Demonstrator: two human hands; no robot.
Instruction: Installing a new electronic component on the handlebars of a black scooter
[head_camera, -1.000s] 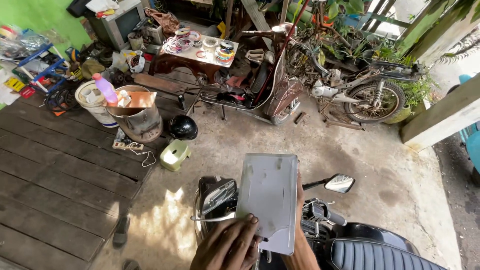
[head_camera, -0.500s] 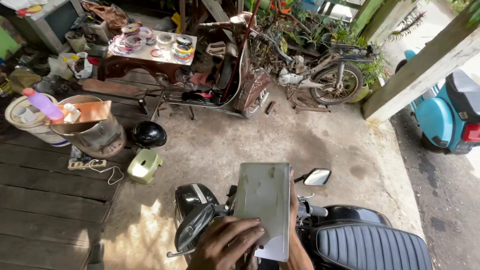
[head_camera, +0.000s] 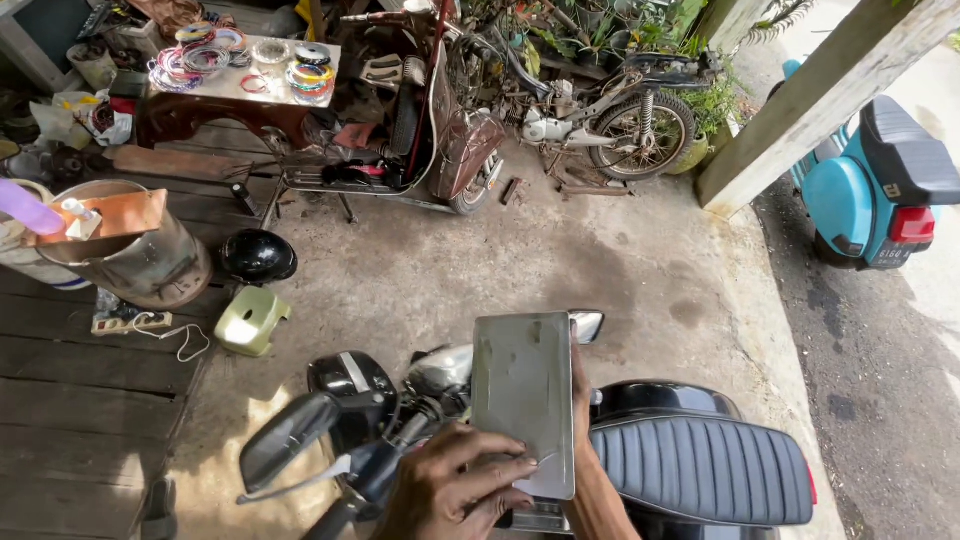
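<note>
I hold a flat grey metal plate (head_camera: 523, 395) upright in front of me, above a black motorcycle (head_camera: 640, 450) with a ribbed seat. My left hand (head_camera: 450, 490) lies over the plate's lower left corner, fingers spread across its face. My right hand (head_camera: 583, 400) grips the plate's right edge from behind; only its fingers and forearm show. The motorcycle's mirrors (head_camera: 285, 440) and headlamp sit just below and left of the plate.
A stripped motorcycle frame (head_camera: 600, 110) and a red scooter body (head_camera: 440, 150) stand at the back. A light-blue scooter (head_camera: 870, 190) is parked right of a wooden post (head_camera: 820, 100). A black helmet (head_camera: 258, 255), green stool (head_camera: 250, 320) and metal drum (head_camera: 140, 250) sit left.
The view has shifted right and down: the blue scooter and post now show more, the motorcycle seat is fuller in view. Both hands keep hold of the plate.
</note>
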